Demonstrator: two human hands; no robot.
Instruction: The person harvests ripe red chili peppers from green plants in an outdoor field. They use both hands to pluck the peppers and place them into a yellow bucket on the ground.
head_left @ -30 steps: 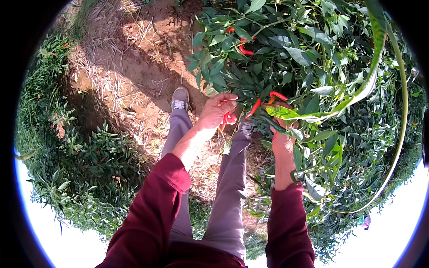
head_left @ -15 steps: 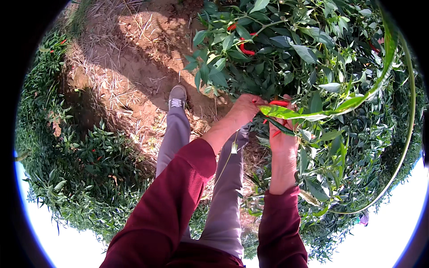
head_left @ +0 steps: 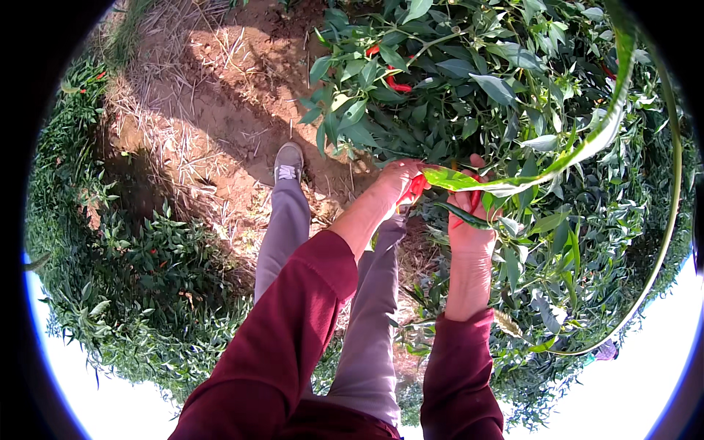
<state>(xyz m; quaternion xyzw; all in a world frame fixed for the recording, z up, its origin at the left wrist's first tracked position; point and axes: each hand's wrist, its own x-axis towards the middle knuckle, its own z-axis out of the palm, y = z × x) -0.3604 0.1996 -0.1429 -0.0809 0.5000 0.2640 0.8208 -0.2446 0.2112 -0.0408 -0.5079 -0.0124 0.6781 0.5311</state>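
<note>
The left forearm (head_left: 362, 222) slants up rightward, the left grip (head_left: 398, 180) curled tight; the right forearm (head_left: 469, 290) rises nearly upright, the right grip (head_left: 471, 236) bent-fingered.

Fisheye view from the head; steeply downward; left hand (head_left: 400, 180) and right hand (head_left: 471, 237) fairly near

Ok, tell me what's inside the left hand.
At least one red chili pepper shows in the left hand; the hand covers the rest, so the count cannot be told.

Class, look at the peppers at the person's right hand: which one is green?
The long, slender pepper slanting across the right hand; its dark green sets it apart from the red peppers beside it.
</note>
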